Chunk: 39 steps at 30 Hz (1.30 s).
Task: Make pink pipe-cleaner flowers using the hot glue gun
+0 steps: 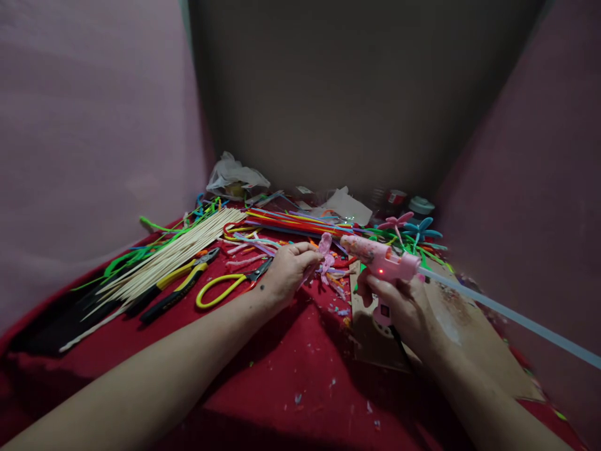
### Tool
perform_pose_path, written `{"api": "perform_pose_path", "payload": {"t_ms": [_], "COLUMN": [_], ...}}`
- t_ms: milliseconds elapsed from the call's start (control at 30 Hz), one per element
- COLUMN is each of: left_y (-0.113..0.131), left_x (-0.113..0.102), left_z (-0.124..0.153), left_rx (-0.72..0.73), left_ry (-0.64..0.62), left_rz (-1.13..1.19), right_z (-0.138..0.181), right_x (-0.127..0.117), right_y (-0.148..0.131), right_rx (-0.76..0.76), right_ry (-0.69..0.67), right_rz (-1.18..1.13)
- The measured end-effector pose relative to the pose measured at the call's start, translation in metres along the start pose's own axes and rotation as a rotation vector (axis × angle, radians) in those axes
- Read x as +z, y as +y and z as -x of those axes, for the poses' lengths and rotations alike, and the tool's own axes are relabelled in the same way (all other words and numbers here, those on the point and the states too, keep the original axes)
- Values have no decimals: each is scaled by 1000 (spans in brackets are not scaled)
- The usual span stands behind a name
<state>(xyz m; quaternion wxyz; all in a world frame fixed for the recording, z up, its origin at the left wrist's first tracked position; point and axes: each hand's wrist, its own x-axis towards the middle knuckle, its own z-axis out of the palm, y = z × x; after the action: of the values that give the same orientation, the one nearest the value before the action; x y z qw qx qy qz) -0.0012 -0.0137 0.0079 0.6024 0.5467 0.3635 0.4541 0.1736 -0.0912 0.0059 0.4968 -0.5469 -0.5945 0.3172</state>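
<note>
Taking the pink glue gun as the mark, I see a bundle of wooden skewers lying farthest to its left on the red-draped surface, then pliers and yellow-handled snips nearer to it. Next comes the left hand, its grip pinched narrow on a pink piece just left of the gun's nozzle; I can't make out any contact between them. The piece looks soft and fuzzy, held roughly upright, with a loop-like top and a ragged lower end. The right hand wraps its grip round the gun's handle. The step in hand seems to be gluing this piece; the next move likely calls for a steady nozzle and fingertips clear of hot glue. Rightmost, a long glue stick trails from the gun's back, above cardboard.
</note>
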Motion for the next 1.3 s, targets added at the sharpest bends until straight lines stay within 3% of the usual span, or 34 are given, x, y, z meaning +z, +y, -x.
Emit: {"api": "perform_pose_path", "payload": {"t_ms": [767,1300], "left_y": [1,2], "left_x": [-1,-2], "left_z": [1,0], "left_rx": [-3,16], "left_ry": [-30,-15], "left_rz": [-24,-59], "right_z": [2,5], "right_x": [1,1], "right_y": [-17,-14], "right_rx": [31,51], "right_ry": [41,-24], "right_rz": [25,-17]}}
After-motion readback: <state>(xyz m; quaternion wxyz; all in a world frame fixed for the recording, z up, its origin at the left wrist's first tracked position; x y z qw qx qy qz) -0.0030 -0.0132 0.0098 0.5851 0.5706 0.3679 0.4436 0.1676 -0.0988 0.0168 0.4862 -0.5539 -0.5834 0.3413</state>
